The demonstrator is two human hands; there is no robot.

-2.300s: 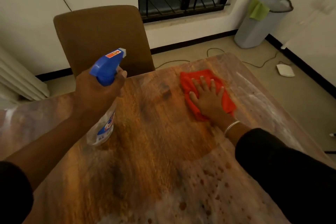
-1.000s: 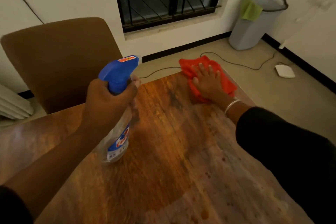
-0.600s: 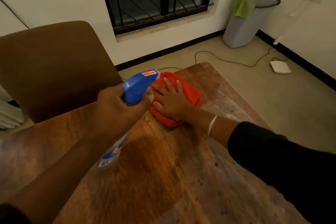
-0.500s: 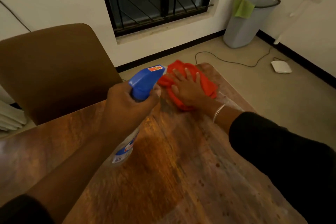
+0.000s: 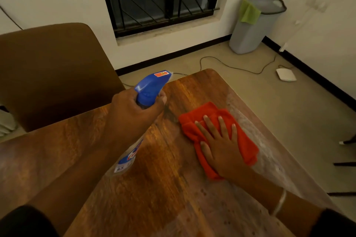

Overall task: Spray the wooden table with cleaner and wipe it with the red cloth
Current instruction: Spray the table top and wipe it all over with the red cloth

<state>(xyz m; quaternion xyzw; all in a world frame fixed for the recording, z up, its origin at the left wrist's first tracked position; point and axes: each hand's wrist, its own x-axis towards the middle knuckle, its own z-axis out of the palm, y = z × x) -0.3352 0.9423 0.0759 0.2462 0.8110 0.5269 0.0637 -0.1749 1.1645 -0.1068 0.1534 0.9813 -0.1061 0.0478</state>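
Head view — the only view I have. The right hand [image 5: 221, 150] lies flat on the red cloth [image 5: 217, 138], fingers [image 5: 210, 125] straight and spread, pressing it onto the wooden counter [image 5: 154, 188] near the far right corner. The left hand [image 5: 133, 115] is wrapped around the neck of the spray bottle [image 5: 148, 88], fingers clenched on it, and holds it raised over the middle of the counter with the blue head pointing toward the far edge. I cannot tell whether a finger sits on the trigger.

My judgement of the step: wiping is in hand. A pale, filmy band [image 5: 269, 156] runs along the right edge beside the cloth, and droplet marks [image 5: 221, 208] speckle the near part. To do this well I would keep the palm flat, work in overlapping strokes along the grain, carry the cloth through the pale band, then come back over the speckled near area. The cloth is bunched at its far side — I would flatten it for fuller contact.

Surroundings: a brown chair [image 5: 48, 73] stands against the far left side of the counter, and the raised bottle and left forearm cross the middle, so strokes leftward would meet them; I would lift the bottle aside first. On the floor beyond lie a cable [image 5: 231, 65] and a white device [image 5: 286, 74]; a grey bin [image 5: 250, 31] with a green cloth [image 5: 249, 12] over its rim stands in the corner, well apart from the work.
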